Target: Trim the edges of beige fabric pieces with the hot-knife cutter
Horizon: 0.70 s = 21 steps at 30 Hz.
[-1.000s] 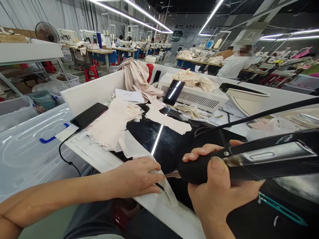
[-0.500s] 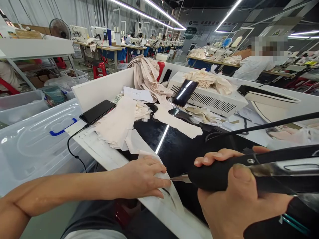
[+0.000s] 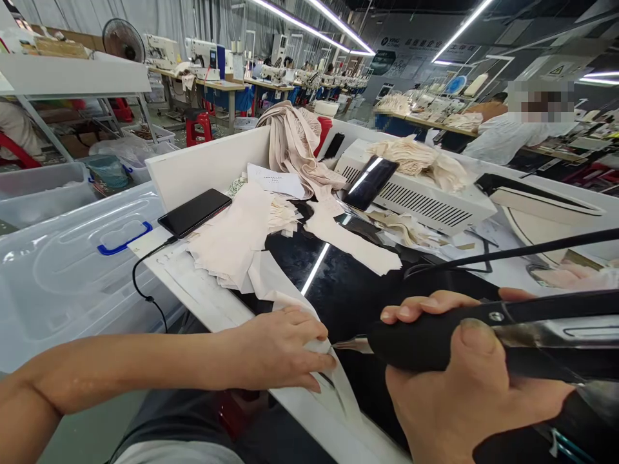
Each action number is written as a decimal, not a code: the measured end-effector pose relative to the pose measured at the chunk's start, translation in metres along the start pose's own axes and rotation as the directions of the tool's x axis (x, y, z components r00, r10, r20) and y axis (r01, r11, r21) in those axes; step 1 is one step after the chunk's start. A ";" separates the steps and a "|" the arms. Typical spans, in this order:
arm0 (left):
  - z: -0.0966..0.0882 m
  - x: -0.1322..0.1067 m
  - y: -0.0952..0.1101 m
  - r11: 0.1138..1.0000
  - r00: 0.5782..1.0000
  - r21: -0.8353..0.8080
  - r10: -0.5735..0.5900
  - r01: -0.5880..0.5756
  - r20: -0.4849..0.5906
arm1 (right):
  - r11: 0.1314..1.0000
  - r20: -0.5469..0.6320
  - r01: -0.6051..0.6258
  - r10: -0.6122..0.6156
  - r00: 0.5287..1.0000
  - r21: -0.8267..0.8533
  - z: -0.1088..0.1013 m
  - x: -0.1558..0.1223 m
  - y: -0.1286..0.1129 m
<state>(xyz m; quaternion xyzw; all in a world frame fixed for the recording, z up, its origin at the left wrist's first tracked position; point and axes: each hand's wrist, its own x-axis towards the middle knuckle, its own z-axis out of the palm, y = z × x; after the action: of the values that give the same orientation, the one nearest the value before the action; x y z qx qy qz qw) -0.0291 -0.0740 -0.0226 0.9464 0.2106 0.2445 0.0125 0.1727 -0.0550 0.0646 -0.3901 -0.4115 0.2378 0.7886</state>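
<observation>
My right hand [image 3: 449, 393] is wrapped round the black handle of a corded cutting tool [image 3: 435, 341], whose thin metal tip points left at a pale fabric strip [image 3: 294, 303]. My left hand [image 3: 275, 351] lies on that strip at the near edge of the glossy black work surface [image 3: 348, 290], fingers pressed together and pinning the fabric just beside the tool tip. The strip runs from a stack of cream fabric pieces [image 3: 236, 238] under my left hand and down over the table edge.
A black phone [image 3: 195, 212] on a cable lies at the table's left. A white vented box [image 3: 416, 193] with cream fabric on it and another phone leaning on it stands behind. Clear plastic bins [image 3: 68, 264] sit left. A person in white sits far right.
The view has shifted a little right and down. My left hand has crept slightly along the strip toward the tool tip; the right hand keeps its hold on the tool.
</observation>
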 end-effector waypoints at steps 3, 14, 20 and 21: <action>0.000 0.000 0.001 1.000 1.000 0.006 -0.008 0.008 0.017 | 1.000 -0.029 0.006 -0.005 1.000 0.028 0.006 0.003 -0.004; -0.002 0.002 0.000 1.000 1.000 0.010 0.026 -0.026 -0.006 | 0.998 0.033 0.028 -0.030 0.999 0.060 0.013 0.003 -0.002; -0.004 0.003 0.001 0.999 1.000 0.021 0.024 -0.024 -0.003 | 0.997 0.021 -0.014 0.013 1.000 0.072 0.012 0.005 -0.002; -0.004 0.003 0.001 0.999 1.000 0.023 0.025 -0.025 0.004 | 0.997 0.018 -0.009 0.008 1.000 0.073 0.012 0.006 -0.003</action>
<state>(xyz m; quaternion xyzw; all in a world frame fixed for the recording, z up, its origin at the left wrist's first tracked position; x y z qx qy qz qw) -0.0282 -0.0741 -0.0174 0.9495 0.2017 0.2402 -0.0009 0.1661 -0.0480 0.0740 -0.3607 -0.4080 0.2593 0.7976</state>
